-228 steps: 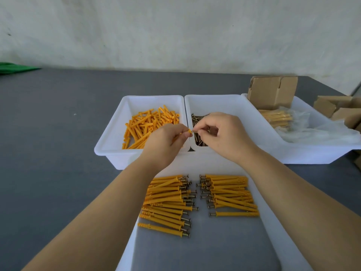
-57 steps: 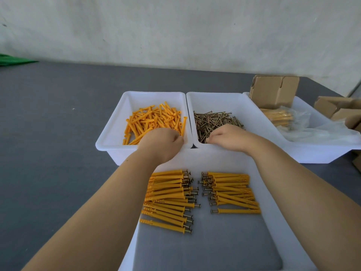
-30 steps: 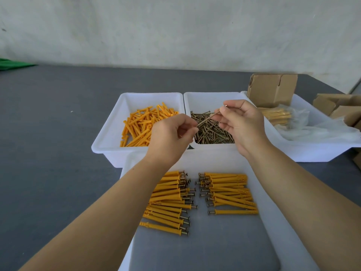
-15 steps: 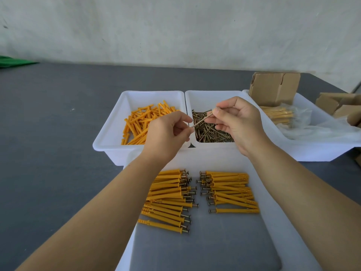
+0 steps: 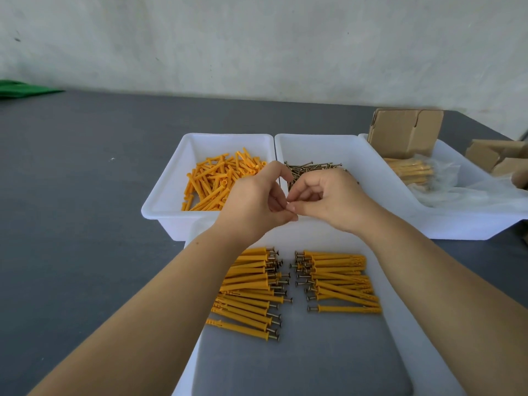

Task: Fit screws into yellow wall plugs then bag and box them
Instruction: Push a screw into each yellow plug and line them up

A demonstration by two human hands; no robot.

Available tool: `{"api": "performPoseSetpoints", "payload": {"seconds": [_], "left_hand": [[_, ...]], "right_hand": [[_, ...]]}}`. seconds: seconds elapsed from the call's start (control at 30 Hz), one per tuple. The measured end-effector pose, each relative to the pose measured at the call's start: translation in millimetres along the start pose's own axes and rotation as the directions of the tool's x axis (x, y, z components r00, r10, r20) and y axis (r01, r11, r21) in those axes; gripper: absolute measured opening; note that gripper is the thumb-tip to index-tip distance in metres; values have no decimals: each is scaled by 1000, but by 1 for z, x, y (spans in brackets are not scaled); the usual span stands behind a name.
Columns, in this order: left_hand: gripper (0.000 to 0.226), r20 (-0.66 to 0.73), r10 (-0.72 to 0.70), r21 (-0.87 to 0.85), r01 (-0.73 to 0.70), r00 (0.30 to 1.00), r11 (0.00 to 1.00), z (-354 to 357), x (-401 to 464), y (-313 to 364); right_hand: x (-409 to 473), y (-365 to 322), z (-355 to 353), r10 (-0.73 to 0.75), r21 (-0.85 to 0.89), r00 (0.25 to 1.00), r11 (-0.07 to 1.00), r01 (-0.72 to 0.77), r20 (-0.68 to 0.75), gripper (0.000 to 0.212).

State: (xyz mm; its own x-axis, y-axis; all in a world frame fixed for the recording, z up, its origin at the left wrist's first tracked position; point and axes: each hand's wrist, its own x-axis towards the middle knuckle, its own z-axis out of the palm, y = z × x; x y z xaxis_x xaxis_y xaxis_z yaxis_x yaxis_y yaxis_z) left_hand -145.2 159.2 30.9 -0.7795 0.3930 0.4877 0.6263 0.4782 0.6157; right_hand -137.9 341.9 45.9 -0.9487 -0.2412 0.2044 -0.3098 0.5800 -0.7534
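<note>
My left hand [image 5: 257,204] and right hand [image 5: 328,200] meet fingertip to fingertip, both curled into a pinch. Whatever sits between them is hidden by my own fingers; I take it to be a plug and a screw going together, but I cannot tell from here. That blind join is the first risk: if the screw enters crooked it may jam, or slip from my pinch and drop.

Just beyond my left hand lies the bin of loose yellow plugs [image 5: 217,181]; just beyond my right, the pile of screws [image 5: 311,168] in its own bin. A dropped piece could fall into either pile and be lost among the rest, or roll off the bench [image 5: 85,210].

Below my wrists, the near tray [image 5: 314,364] holds two rows of finished plugs [image 5: 340,278], screw heads facing inward. My forearms hang right over them, so a careless lowering of either hand could scatter the rows.

Well off beyond my right hand, a bag of finished plugs [image 5: 417,172] and a cardboard box [image 5: 404,130] wait in a third bin. Bagging and boxing this batch is not yet done.
</note>
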Motion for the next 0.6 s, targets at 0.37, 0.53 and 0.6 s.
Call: {"api": "performPoseSetpoints", "payload": {"seconds": [0.37, 0.53, 0.6], "left_hand": [[35, -323, -213, -156, 171, 922, 973, -10, -1, -1], [19, -387, -284, 78, 338, 877, 938, -11, 3, -25], [15, -338, -302, 163, 371, 892, 914, -9, 4, -33]], "right_hand": [[-11, -24, 16, -112, -290, 983, 945, 151, 148, 7], [-17, -31, 46, -153, -374, 941, 889, 264, 301, 6], [-17, -29, 55, -156, -423, 922, 853, 306, 353, 8]]}}
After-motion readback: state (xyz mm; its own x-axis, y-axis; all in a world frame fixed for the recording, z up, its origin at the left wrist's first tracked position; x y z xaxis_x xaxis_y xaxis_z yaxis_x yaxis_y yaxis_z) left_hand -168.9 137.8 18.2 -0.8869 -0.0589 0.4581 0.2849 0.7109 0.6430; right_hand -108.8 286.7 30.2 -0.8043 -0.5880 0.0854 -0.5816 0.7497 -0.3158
